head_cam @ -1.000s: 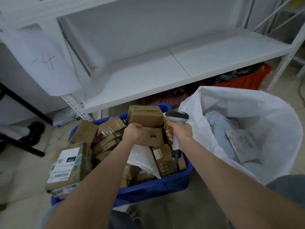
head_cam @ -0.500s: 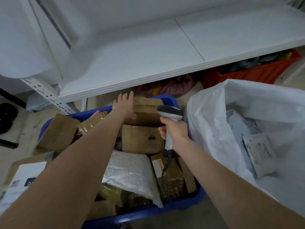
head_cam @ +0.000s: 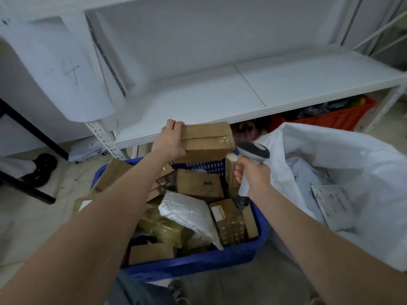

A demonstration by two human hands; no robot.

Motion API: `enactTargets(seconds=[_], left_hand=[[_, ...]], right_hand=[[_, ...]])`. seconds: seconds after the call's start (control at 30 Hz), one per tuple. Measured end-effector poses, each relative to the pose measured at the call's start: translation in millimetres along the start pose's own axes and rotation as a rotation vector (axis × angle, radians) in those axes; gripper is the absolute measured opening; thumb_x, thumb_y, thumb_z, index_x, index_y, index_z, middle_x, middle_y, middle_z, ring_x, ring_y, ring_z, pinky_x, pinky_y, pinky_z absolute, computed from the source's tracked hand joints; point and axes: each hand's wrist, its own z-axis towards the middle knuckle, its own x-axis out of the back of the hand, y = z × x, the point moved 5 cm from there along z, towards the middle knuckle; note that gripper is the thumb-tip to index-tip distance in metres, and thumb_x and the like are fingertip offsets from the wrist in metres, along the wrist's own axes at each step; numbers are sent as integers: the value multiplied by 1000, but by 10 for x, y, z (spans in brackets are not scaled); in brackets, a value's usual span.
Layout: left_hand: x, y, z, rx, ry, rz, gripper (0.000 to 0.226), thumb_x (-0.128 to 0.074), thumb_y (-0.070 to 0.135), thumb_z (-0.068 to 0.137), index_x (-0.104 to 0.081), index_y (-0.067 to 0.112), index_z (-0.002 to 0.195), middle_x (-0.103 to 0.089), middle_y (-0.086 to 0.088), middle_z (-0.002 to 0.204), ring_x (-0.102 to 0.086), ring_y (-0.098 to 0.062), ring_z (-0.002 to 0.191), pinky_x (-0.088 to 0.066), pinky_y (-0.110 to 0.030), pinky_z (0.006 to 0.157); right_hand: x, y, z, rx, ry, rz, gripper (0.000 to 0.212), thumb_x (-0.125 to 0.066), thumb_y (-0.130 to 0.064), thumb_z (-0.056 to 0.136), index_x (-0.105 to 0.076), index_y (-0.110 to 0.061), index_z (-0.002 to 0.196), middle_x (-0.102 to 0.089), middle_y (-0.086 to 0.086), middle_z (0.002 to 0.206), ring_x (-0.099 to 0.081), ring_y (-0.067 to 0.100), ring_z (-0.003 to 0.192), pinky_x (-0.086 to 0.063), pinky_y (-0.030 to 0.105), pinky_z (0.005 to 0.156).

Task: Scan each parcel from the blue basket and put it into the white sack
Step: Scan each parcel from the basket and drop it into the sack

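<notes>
Above the far rim of the blue basket, the left hand gripped a taped brown cardboard parcel by its left end, fingers curled over the top edge, box lifted clear of the pile. Right hand was clenched round the handle of a grey scanner, held upright, head just beside the box's right end, coiled cable hanging below the fist. Basket sat on the floor between both forearms, full of more brown boxes plus a white bubble mailer. White sack stood open just right of the basket, with a flat grey mailer inside. White shelf ran behind, a red crate under it.
</notes>
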Motion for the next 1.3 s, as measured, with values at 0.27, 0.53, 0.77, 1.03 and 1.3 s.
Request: enactTargets(seconds=[0.27, 0.53, 0.77, 1.03, 1.3], left_hand=[[-230, -19, -1548, -204, -85, 221, 89, -79, 41, 71, -29, 21, 142, -25, -8, 143, -46, -29, 119, -50, -38, 83], [-503, -207, -1682, 389, -5, -455, 50, -45, 48, 95, -47, 12, 129, -53, -5, 129, -58, -24, 107, -50, -40, 88], [-759, -290, -1421, 712, -99, -635, 60, -45, 53, 92, -47, 10, 133, -44, -16, 138, -49, -35, 120, -40, -45, 104], [-852, -241, -564, 429, -173, -504, 64, -57, 51, 87, -45, 10, 135, -48, -13, 137, -50, -31, 122, -42, -45, 102], [-1369, -128, 287, 274, -409, -250, 81, -52, 63, 84, -33, 13, 145, -38, -13, 146, -37, -33, 134, -34, -49, 110]], right_hand=[[271, 96, -535, 109, -18, -102, 51, -74, -25, 84, -57, -6, 128, -64, 8, 115, -60, 26, 105, -51, 44, 95], [204, 469, -723, 35, -177, -336, 42, -70, -23, 87, -60, 0, 120, -65, 16, 116, -64, 28, 99, -45, 31, 75], [81, 538, -577, -12, -132, -232, 55, -73, -24, 84, -53, -7, 132, -60, 7, 128, -55, 24, 118, -41, 30, 91], [89, 643, -50, -109, -7, -118, 89, -84, -62, 47, -56, -30, 125, -63, -3, 117, -59, 29, 113, -47, 51, 99], [-19, 977, 398, -339, 17, -40, 35, -79, -35, 76, -56, -19, 97, -59, 5, 89, -63, 34, 100, -51, 51, 94]])
